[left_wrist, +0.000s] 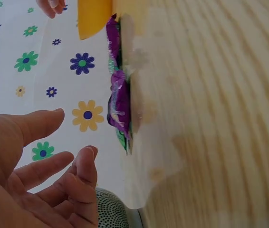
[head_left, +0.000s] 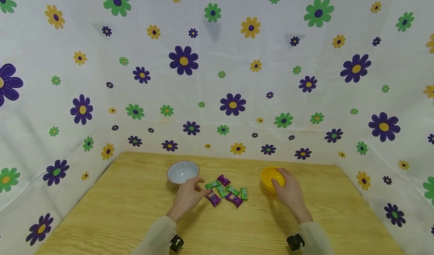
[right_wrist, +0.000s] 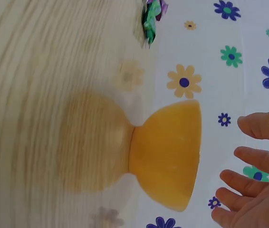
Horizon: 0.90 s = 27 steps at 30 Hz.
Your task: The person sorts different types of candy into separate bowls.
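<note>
My left hand point(head_left: 188, 197) hovers at the left edge of a group of wrapped candies, thumb and fingers apart and holding nothing. Several candies lie together, some in green wrappers point(head_left: 232, 190) and some in purple ones point(left_wrist: 120, 102). Just behind that hand stands a patterned bowl point(head_left: 183, 172) with a reddish rim. My right hand point(head_left: 290, 189) is over a yellow bowl point(right_wrist: 165, 154) on the right. Seen from the right wrist, its fingers point(right_wrist: 251, 183) are spread and extended above the rim, with a gap between hand and bowl.
Everything stands on a light wooden table point(head_left: 135, 209) with a glossy surface. A white cloth with printed flowers point(head_left: 233, 104) hangs behind the table and along both sides. The candies lie between the two bowls.
</note>
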### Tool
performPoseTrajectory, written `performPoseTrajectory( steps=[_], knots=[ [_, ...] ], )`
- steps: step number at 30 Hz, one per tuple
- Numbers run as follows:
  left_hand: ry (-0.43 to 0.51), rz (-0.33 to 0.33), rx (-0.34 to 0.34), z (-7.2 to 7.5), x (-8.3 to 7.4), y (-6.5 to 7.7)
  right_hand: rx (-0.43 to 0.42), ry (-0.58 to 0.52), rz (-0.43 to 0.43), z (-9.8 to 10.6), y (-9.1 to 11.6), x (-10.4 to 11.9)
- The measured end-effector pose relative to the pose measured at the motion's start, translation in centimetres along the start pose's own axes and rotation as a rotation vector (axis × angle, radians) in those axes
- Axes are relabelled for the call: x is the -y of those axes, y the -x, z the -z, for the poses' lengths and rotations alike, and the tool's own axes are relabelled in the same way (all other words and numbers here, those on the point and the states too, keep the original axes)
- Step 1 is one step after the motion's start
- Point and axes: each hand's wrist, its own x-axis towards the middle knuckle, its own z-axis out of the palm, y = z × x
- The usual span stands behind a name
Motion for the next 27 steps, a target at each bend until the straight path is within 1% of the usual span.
performPoseTrajectory(
  steps=[3, 7, 10, 14, 15, 20, 25, 27],
  knots=[
    [-0.006, -0.001, 0.003, -0.1, 0.3, 0.0, 0.012, -0.003, -0.030, 0.3, -0.3, -0.8],
    [-0.001, 0.005, 0.006, -0.2, 0.6, -0.2, 0.048, -0.039, -0.111, 0.7, -0.6, -1.6],
    [0.014, 0.008, 0.012, -0.2, 0.6, -0.4, 0.078, -0.153, -0.202, 0.9, -0.7, -2.3],
    [0.047, 0.025, 0.043, -0.3, 0.6, -0.5, 0.104, -0.318, -0.285, 1.1, -0.6, -3.0],
    [0.059, 0.031, 0.051, -0.4, 0.5, -0.5, 0.110, -0.341, -0.304, 1.1, -0.6, -3.2],
    [0.103, 0.062, 0.070, -0.4, 0.4, -0.7, 0.141, -0.467, -0.380, 1.0, -1.0, -3.8],
    [0.119, 0.064, 0.086, -0.5, 0.5, -1.0, 0.184, -0.626, -0.435, 1.2, -1.2, -4.5],
    [0.112, 0.060, 0.090, -0.5, 0.5, -1.0, 0.201, -0.663, -0.448, 1.2, -1.2, -4.8]
  ],
)
